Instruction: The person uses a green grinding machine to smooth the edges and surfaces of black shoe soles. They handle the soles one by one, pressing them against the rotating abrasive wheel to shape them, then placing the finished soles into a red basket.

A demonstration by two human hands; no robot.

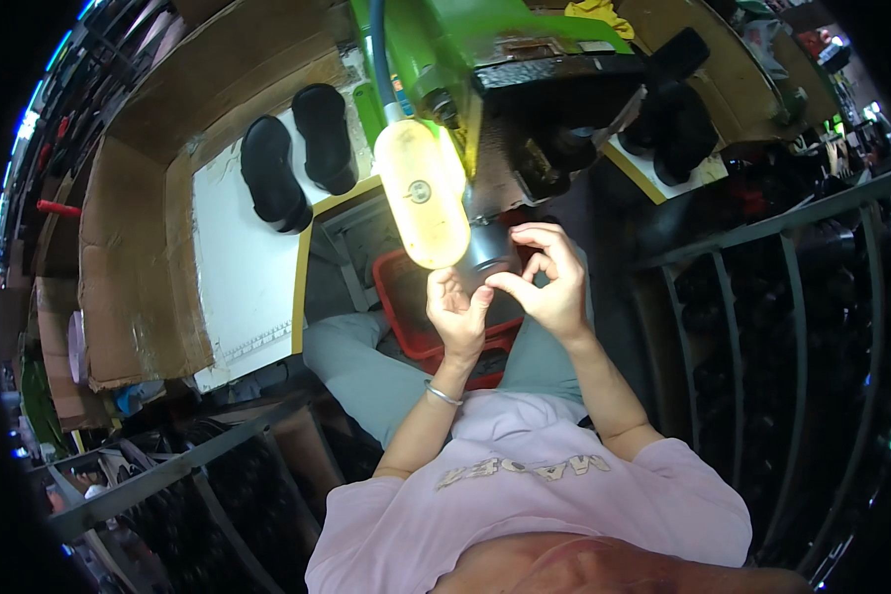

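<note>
Green machine, red crate, black shoes.

White bench w/ two black shoes lying on it.

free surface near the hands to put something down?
Bare patch: the white board, between the two black shoes and the cardboard wall. Crowded: under the green machine, where both hands meet above the red crate.

My left hand wears a shiny metal bangle. The guard looks like smooth, translucent yellowish plastic, the machine glossy green painted metal. Matt black rubbery shoes lie on rough brown cardboard; the crate is red plastic.
</note>
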